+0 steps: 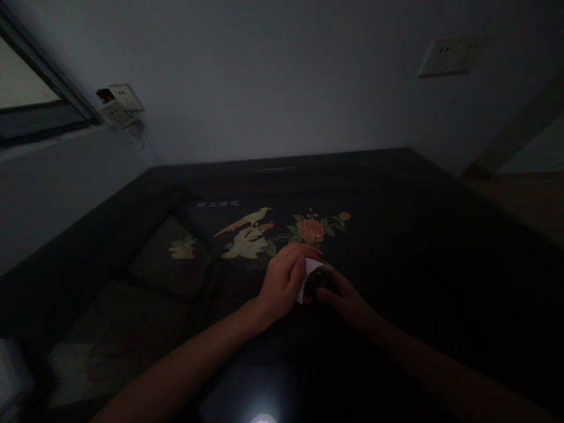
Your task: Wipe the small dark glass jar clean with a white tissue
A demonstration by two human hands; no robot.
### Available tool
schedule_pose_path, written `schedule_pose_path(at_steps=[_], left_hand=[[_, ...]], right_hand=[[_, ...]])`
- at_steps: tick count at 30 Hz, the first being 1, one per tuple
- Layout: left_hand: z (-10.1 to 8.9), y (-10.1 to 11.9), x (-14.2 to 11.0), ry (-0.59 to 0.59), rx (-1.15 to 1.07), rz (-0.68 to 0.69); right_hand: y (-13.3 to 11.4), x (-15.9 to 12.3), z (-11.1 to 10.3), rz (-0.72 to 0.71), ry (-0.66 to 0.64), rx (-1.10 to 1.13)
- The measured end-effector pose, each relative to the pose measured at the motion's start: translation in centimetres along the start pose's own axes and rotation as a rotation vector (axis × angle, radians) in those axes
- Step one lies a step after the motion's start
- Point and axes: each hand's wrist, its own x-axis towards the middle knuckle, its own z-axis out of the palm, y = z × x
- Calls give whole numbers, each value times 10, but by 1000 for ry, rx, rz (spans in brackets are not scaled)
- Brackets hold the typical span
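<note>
My left hand (282,279) is closed round a small white, paper-like piece (311,268), its fingers curled over the far side. Inside the curve of the white piece sits something dark (314,283), whose kind I cannot make out in the dim light. From the right, my right hand (343,296) pinches the same bundle, with thumb and fingers at the edge of the dark part. Both hands meet low over a glossy black tabletop (370,247), just in front of its inlaid flower picture (311,230).
A pale bird inlay (249,218) decorates the table. Behind stands a plain wall (273,88) with sockets (452,56) at right and a socket block (118,106) at left. A window frame (48,70) is at upper left. A bright light reflection shows at the near edge.
</note>
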Motion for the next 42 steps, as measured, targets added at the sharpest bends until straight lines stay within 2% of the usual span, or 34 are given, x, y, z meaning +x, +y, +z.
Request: schedule_pose_path(at_steps=[2,4,13,17,24,28,39,42], left_hand=[[-1,0,1,-23,37,25],[-1,-1,2,-17,-1,-23],[4,-8,6,108,-349,-437],[6,-14,6,162,-490,-566],[8,-12,7,192,-621,-666],[10,-15,7,163,-687,-702],[10,-12,8,189,-713,-784],[10,-14,8,143,-773,-818]], right_hand=[[1,0,0,6,13,-15],[2,1,-1,0,30,-12],[3,1,0,24,-17,101],[3,1,0,20,-17,111],[2,1,0,43,-60,132],[1,0,1,51,-55,140],[0,0,1,35,-69,138],[1,1,2,33,-72,135]])
